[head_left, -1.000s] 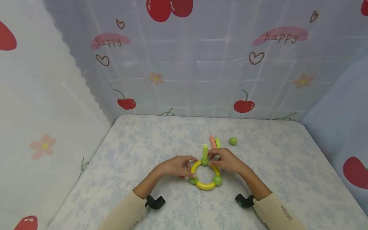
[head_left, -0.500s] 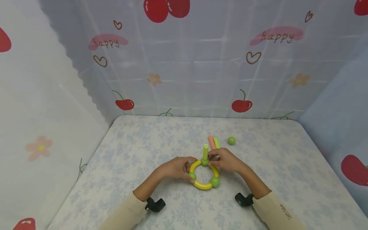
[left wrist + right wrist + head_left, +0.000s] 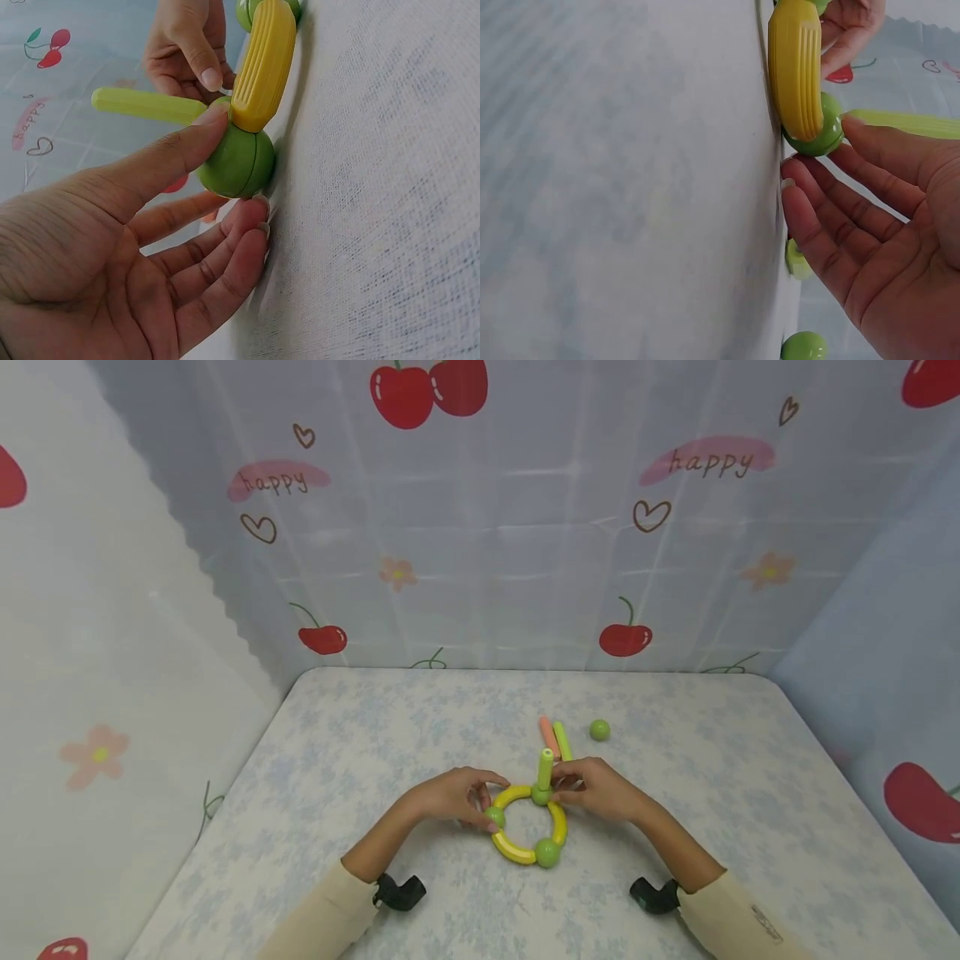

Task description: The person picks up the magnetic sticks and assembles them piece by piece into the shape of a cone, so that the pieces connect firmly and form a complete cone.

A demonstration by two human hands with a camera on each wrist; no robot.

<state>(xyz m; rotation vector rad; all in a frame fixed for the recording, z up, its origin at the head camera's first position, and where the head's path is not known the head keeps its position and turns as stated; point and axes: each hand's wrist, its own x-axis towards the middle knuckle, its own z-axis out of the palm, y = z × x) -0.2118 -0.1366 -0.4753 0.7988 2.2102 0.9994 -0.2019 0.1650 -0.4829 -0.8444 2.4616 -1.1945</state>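
Observation:
A ring of yellow curved rods (image 3: 513,849) joined by green balls lies flat on the table. My left hand (image 3: 448,797) pinches the left green ball (image 3: 238,163), thumb on top and fingertips low beside it. At the far side of the ring, a straight lime-green rod (image 3: 545,770) stands upright on another green ball (image 3: 541,796). My right hand (image 3: 600,790) holds that far ball between thumb and fingers, close beside the upright rod. The third green ball (image 3: 547,852) sits at the near right of the ring, away from both hands.
Beyond the ring lie a salmon-pink rod (image 3: 548,735) and a second lime-green rod (image 3: 562,740), side by side. A loose green ball (image 3: 599,730) rests to their right. A patterned curtain (image 3: 480,593) hangs behind the table (image 3: 360,735) and along its sides.
The ring has turned clockwise: its left ball moved away from me, its near right ball swung towards me and left, and the upright rod shifted slightly right. Both hands stay at the ring.

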